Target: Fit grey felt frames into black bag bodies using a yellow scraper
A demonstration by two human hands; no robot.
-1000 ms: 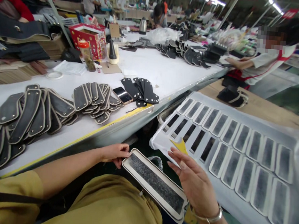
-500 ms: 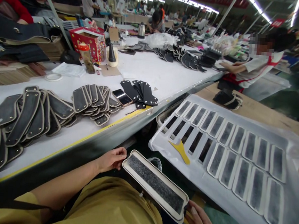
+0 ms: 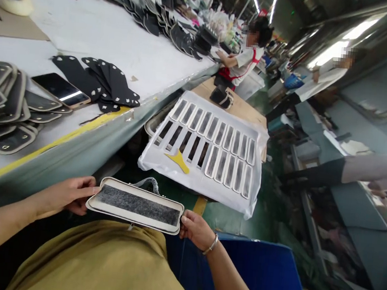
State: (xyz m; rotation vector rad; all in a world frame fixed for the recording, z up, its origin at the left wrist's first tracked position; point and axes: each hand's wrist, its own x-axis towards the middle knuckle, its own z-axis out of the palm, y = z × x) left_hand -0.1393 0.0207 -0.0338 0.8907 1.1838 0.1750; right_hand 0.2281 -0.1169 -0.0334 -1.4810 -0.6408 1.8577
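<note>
I see the narrow cream-edged bag base (image 3: 137, 205) held in front of the wearer's mustard top (image 3: 101, 268), its speckled dark strip facing up. Its long axis runs crosswise between the hands, dipping slightly towards the right-hand end. The left hand (image 3: 72, 195) has thumb and fingers closed in a pinch on one end; the right hand (image 3: 196, 228) has its fingers curled closed at the other. I judge that both carry it, each hand having its own end nearest. A wrapped handle loop (image 3: 155, 186) shows just behind the far edge.

Ahead and to the right, apart from the base, I see the white-covered board (image 3: 148, 161), with pale-rimmed strips (image 3: 210, 160) in two rows and dark open slots. The right hand is nearer to it. A yellow scraper (image 3: 179, 162) lies on it, beside the slots. On the worktable (image 3: 27, 65) to the left are a phone (image 3: 61, 89) and black straps (image 3: 113, 79).
</note>
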